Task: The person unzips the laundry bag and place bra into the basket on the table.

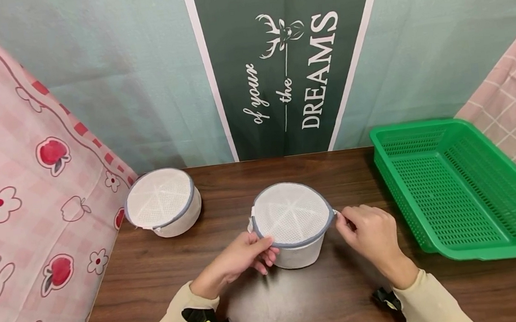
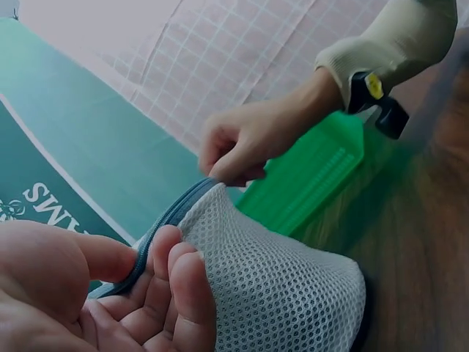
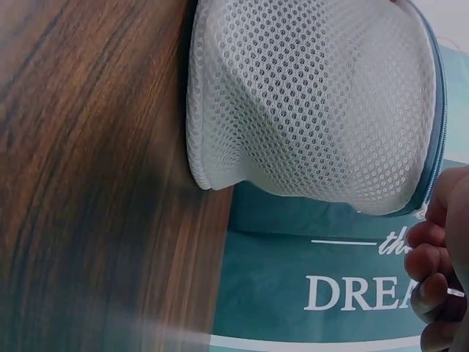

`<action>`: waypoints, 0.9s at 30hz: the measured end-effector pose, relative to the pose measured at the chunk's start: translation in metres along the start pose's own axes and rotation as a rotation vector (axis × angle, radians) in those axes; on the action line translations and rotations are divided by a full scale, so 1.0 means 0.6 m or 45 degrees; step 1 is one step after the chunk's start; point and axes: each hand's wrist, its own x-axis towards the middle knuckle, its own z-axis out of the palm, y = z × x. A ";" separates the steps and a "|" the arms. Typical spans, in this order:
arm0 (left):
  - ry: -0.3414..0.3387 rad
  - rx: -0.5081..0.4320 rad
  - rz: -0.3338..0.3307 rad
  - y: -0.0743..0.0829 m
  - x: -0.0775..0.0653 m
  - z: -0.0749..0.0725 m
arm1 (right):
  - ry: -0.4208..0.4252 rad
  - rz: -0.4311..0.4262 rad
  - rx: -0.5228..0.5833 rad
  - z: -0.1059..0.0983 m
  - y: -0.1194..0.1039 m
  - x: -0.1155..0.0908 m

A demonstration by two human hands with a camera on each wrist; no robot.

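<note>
A round white mesh laundry bag (image 1: pixel 291 211) with a blue-grey zipper round its top stands on the table, its lid lying over the opening. My left hand (image 1: pixel 247 254) pinches the zippered rim at the near left, thumb on top and fingers below, as the left wrist view also shows. At the bag's right edge my right hand (image 1: pixel 371 230) pinches the zipper's end; the small pull is mostly hidden by the fingers. In the right wrist view the mesh side (image 3: pixel 308 95) bulges slightly beside the curled right fingers (image 3: pixel 432 257).
A second white mesh bag (image 1: pixel 162 200) with the same zipper sits at the back left. On the right stands a green plastic basket (image 1: pixel 400 205) with perforated walls. Printed cloths (image 1: pixel 140 79) hang behind and beside the brown wooden table (image 1: pixel 271 308).
</note>
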 end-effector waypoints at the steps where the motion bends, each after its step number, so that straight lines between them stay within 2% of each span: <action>1: 0.017 0.001 -0.002 0.002 0.001 -0.002 | 0.003 -0.004 -0.002 -0.001 -0.001 -0.001; 10: 0.171 -0.057 -0.014 0.011 0.008 -0.012 | 0.075 -0.063 0.014 -0.012 -0.023 -0.003; 13: 0.191 -0.075 -0.006 0.010 0.009 -0.013 | 0.083 -0.075 0.035 -0.016 -0.035 -0.004; 20: 0.126 -0.066 -0.020 0.000 0.000 -0.010 | 0.116 -0.099 0.063 -0.020 -0.052 -0.004; 27: -0.045 -0.024 -0.070 -0.010 -0.008 0.010 | 0.129 -0.101 0.077 -0.020 -0.060 -0.005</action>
